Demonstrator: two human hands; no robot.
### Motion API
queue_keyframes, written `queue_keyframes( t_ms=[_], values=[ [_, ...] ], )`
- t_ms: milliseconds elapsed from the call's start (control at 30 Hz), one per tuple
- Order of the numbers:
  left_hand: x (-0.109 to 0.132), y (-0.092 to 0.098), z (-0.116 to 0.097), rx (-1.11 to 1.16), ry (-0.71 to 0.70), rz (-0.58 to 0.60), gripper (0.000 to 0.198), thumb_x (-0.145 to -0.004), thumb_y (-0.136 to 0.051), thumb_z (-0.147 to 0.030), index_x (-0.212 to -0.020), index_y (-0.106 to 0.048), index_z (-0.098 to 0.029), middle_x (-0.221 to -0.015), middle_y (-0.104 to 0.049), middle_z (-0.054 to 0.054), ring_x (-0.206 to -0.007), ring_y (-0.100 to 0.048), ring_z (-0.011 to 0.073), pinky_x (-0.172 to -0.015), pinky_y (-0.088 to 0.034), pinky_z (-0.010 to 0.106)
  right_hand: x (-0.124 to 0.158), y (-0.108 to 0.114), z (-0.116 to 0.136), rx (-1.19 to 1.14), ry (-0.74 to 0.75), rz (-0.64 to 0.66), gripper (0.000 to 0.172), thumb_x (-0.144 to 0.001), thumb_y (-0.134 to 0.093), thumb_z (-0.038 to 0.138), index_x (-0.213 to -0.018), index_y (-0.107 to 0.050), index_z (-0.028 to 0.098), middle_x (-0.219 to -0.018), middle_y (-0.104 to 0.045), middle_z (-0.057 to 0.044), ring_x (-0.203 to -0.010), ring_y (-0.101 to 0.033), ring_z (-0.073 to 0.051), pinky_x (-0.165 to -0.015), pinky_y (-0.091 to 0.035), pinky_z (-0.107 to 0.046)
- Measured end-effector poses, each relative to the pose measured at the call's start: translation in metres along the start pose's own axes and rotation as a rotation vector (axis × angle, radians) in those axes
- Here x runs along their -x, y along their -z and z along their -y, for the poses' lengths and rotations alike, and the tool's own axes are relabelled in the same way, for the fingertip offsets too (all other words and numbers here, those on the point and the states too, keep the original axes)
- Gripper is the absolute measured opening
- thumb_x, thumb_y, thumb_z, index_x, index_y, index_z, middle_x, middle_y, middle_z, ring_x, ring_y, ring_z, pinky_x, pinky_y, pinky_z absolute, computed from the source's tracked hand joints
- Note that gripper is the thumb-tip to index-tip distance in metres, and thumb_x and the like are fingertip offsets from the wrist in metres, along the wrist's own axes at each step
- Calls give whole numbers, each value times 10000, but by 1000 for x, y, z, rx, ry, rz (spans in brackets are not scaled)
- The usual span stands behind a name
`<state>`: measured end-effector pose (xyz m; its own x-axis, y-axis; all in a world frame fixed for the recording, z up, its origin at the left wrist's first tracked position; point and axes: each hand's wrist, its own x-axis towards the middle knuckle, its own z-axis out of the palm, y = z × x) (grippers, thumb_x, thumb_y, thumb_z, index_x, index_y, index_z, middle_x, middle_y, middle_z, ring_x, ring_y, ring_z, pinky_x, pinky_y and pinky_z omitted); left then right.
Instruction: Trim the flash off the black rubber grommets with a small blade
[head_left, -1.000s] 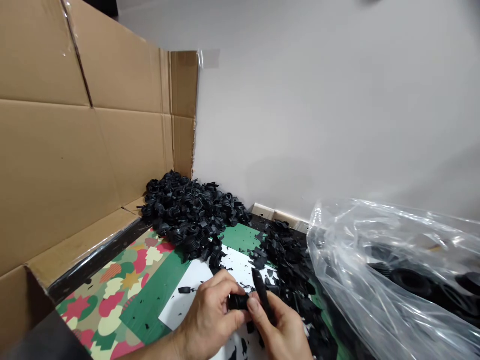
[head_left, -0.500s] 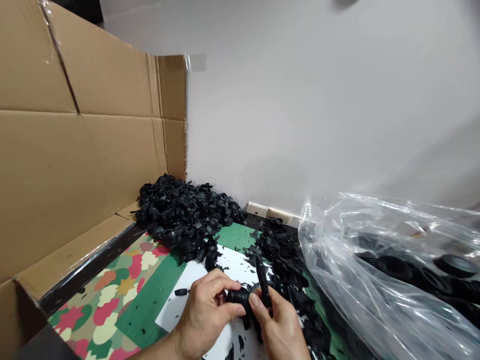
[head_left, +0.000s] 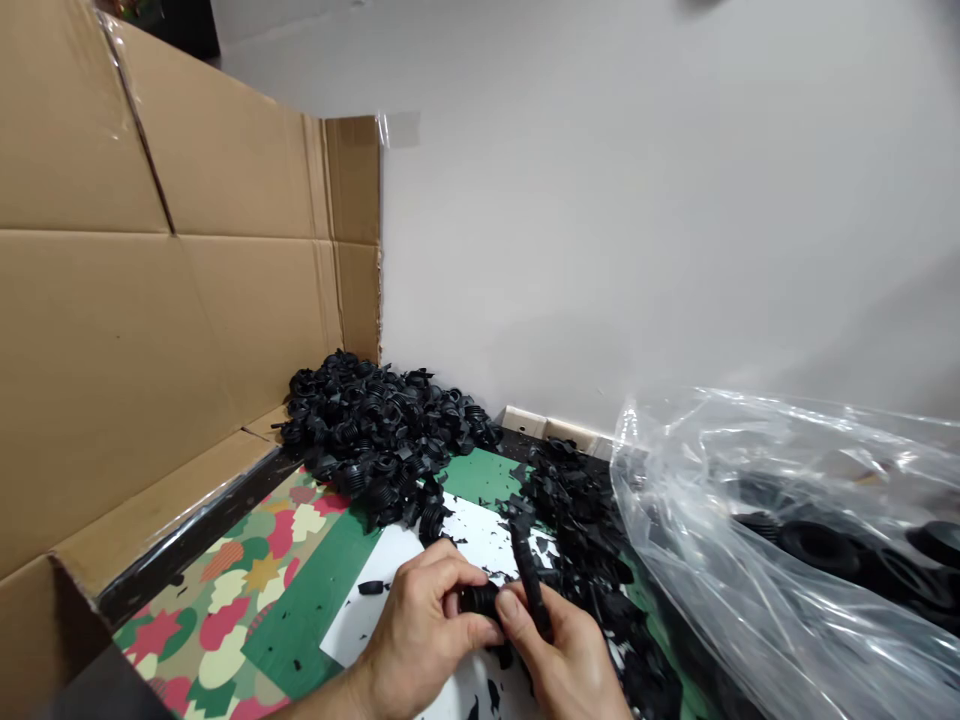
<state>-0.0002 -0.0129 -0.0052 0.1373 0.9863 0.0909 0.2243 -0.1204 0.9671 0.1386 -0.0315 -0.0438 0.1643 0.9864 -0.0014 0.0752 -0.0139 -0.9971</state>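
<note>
A small ribbed black rubber piece point(head_left: 478, 600) is pinched between the thumb and fingers of my left hand point(head_left: 420, 630), low in the middle of the view. My right hand point(head_left: 566, 645) is closed round a slim black stick-like tool point(head_left: 528, 570), whose upper end sticks up past the fingers. The right thumb presses at the rubber piece's right end, so both hands meet there. The tool's working end is hidden. Beneath the hands lies a white sheet point(head_left: 356, 605) scattered with black scraps, and a short black piece point(head_left: 371, 588) rests left of my left hand.
A heap of ribbed black rubber pieces point(head_left: 382, 430) lies at the back left, against a cardboard wall point(head_left: 247, 320). Black scraps point(head_left: 577, 500) pile up at the right. Further right, a clear plastic bag point(head_left: 675, 530) holds round black parts point(head_left: 817, 548). Patterned board point(head_left: 232, 600) covers the left.
The whole view has shifted slightly, so things sit a little further right. Both hands keep their hold; the rubber piece is turned slightly and its lower part shows less.
</note>
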Motion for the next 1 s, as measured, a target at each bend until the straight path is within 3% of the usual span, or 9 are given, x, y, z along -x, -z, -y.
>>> queue_keyframes(
  t_ms=[167,300,433,600,833,1000],
  values=[
    [2,0,1,-6,-39,68,235,-583,-801,-132,-812,-765,-169,-742,-607,9,-611,-471,129,-567,-376,232,0,2,-10,-97,-74,39,440,-685,-650,598,-629,-630,163,-564,-566,-9,-553,-480,-161,-535,-372,-269],
    [1,-2,9,71,4,48,226,-583,-786,-120,-799,-742,-170,-722,-589,-8,-580,-458,117,-536,-359,222,0,8,-10,-153,-156,44,410,-673,-704,557,-574,-587,177,-437,-422,56,-401,-327,-92,-418,-273,-234],
    [2,-2,12,85,0,25,151,-608,-747,-127,-754,-729,-161,-680,-576,-9,-572,-458,119,-529,-353,224,0,9,-6,-140,-185,64,411,-674,-709,545,-547,-568,180,-398,-352,81,-368,-232,-66,-384,-206,-226],
    [1,-2,8,68,33,11,87,-615,-710,-161,-701,-713,-149,-649,-595,-1,-552,-463,120,-520,-350,229,0,7,-3,-107,-195,54,421,-653,-706,570,-546,-581,183,-388,-376,68,-376,-268,-82,-395,-223,-233],
    [-5,-5,11,105,281,27,127,-556,-715,-185,-650,-634,-159,-430,-447,-86,-420,-304,78,-416,-192,212,0,2,0,-114,-224,74,412,-695,-673,543,-535,-567,178,-367,-295,97,-352,-194,-62,-369,-143,-227],
    [-5,-5,9,135,289,20,151,-528,-726,-180,-615,-605,-162,-410,-420,-101,-411,-283,67,-411,-171,211,-2,0,-2,-111,-222,63,449,-678,-668,588,-533,-558,177,-396,-377,70,-370,-227,-67,-369,-135,-225]
  ],
)
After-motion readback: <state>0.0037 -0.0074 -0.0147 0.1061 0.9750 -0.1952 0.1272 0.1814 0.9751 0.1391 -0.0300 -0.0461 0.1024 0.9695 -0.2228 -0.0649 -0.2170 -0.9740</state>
